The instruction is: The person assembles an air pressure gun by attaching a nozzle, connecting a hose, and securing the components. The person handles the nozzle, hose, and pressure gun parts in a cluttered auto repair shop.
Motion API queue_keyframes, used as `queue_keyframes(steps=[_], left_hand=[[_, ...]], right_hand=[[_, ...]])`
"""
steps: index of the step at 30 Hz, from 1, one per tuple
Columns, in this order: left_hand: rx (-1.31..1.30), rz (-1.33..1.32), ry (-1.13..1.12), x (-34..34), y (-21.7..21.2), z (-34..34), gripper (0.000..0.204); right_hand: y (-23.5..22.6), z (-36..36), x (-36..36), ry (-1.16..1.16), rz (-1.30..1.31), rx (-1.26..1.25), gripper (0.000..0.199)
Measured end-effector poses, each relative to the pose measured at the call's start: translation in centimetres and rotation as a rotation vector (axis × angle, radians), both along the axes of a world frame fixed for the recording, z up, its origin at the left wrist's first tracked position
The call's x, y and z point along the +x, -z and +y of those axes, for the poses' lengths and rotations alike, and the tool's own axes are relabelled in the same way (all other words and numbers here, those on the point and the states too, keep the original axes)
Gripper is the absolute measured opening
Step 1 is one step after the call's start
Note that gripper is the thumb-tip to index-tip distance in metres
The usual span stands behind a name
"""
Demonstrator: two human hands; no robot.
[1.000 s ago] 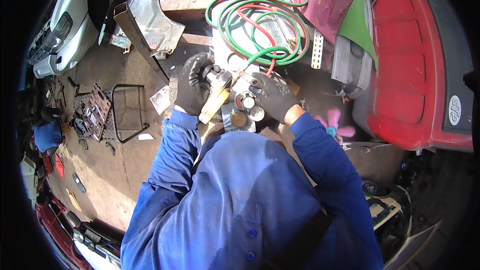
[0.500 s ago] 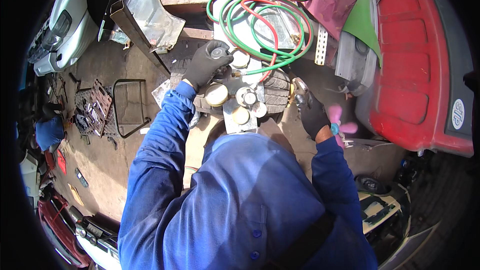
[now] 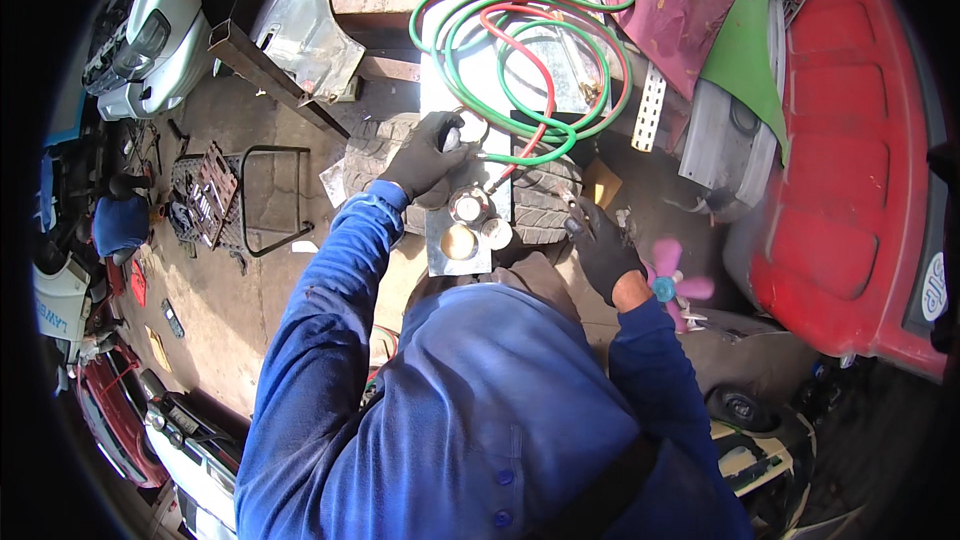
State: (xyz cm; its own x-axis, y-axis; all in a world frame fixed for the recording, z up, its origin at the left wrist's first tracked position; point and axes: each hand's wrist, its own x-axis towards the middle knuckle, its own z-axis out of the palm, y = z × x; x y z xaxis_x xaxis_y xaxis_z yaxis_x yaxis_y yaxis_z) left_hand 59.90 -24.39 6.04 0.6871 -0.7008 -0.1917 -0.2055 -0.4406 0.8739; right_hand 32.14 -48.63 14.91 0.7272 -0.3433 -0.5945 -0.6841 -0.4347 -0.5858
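Observation:
My left hand [image 3: 425, 160], in a black glove, is closed round a gauge regulator [image 3: 453, 139], a rounded grey part of which shows between thumb and fingers. A green hose [image 3: 530, 158] ends in a fitting beside that hand. Below it, a second regulator with round gauges [image 3: 459, 242] rests on a metal plate [image 3: 443, 255] over a tyre [image 3: 545, 205]; a red hose [image 3: 545, 105] runs down to it. My gloved right hand [image 3: 607, 255] is closed on a metal hand tool [image 3: 575, 210], its exact kind unclear, right of the tyre.
Coiled hoses lie on the pale board ahead. A rusty steel post [image 3: 265, 65] leans at left, near a rack with a socket set [image 3: 215, 195]. Right stand a red panel [image 3: 845, 170] and a pink fan [image 3: 665, 285]. A person in blue [image 3: 122, 225] crouches far left.
My left hand has turned the held regulator, so its pale gauge faces no longer show. My right hand, with the tool, now sits lower in view and slightly closer to the tyre. The view has shifted.

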Motion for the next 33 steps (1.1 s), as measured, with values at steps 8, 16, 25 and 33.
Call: queue_keyframes(steps=[8, 16, 25, 33], left_hand=[[0.03, 0.04, -0.223, -1.8, -1.7, -0.6, 0.079], [-0.031, 0.083, -0.361, -2.2, -1.1, 3.0, 0.08], [0.056, 0.097, -0.327, -2.2, -2.4, 2.5, 0.079], [0.029, 0.078, -0.321, -2.8, -2.7, 0.4, 0.089]], right_hand=[[1.6, -8.5, 6.7, 0.232, 0.013, -0.046, 0.05], [3.9, -13.5, 13.1, 0.225, 0.033, -0.103, 0.045], [3.6, -11.3, 21.0, 0.091, -0.056, 0.084, 0.059], [4.0, -9.0, 25.4, -0.032, -0.12, -0.116, 0.072]])
